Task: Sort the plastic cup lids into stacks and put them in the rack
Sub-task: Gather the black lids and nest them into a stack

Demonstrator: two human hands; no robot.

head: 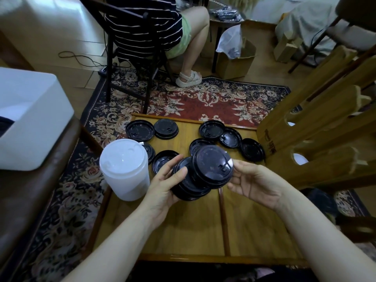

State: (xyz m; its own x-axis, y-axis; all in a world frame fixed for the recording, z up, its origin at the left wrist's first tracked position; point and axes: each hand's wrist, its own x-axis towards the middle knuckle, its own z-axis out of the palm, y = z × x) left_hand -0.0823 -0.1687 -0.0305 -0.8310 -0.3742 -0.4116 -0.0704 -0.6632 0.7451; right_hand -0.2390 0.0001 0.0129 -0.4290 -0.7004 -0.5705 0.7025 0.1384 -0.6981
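Note:
My left hand [168, 185] grips a stack of black plastic lids [191, 186] from the left and below, lifted above the low wooden table [183, 226]. My right hand [256, 180] holds the top black lid [212, 166] at its right rim, the lid tilted toward me on the stack. Several loose black lids [211, 129] lie scattered over the far half of the table. A tall stack of white lids [125, 169] stands at the table's left edge. The wooden rack [317, 119] with round holes rises at the table's right side.
A person in a striped shirt sits on a dark chair [130, 58] beyond the table, on a patterned rug [203, 98]. A white bin [30, 119] rests on a brown surface at left. A cardboard box [236, 60] stands farther back.

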